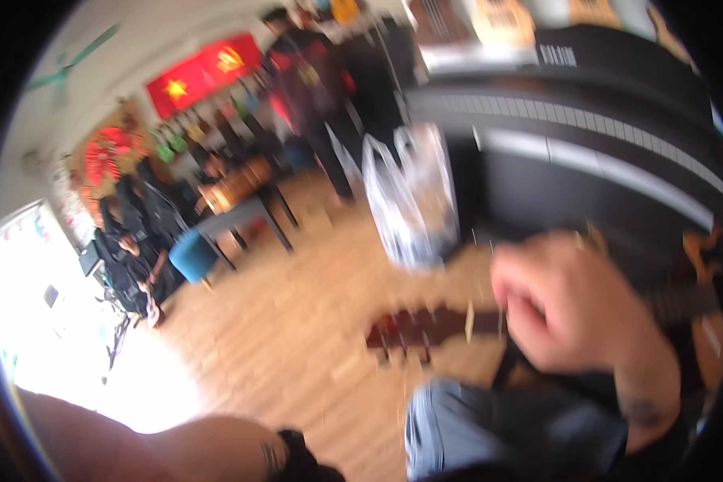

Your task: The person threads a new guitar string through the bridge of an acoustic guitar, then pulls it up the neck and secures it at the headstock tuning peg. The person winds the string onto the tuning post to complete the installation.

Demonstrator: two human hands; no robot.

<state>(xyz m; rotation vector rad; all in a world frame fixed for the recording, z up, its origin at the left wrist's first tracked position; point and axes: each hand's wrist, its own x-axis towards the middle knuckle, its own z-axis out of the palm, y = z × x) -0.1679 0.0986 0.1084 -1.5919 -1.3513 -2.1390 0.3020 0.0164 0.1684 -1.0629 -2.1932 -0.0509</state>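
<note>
A guitar (410,330) lies across the right half, its dark reddish headstock pointing left with tuning pegs along the edge. My right hand (566,297) is over the neck close to the pale nut, fingers curled closed. Motion blur and the fist's own bulk hide whether it grips the neck or holds something small. The neck passes behind the hand and shows again on its right. My left forearm (209,446) runs along the lower left edge; the left hand is outside the picture. Below the neck is my jeans-clad leg (466,426).
A dark piano (586,185) stands at the right, beside a white plastic bag (410,201) on the wooden floor (289,321). Farther off are a standing person (309,88), a grey table (245,217), a blue stool (193,255) and a seated person (140,261) with a small instrument.
</note>
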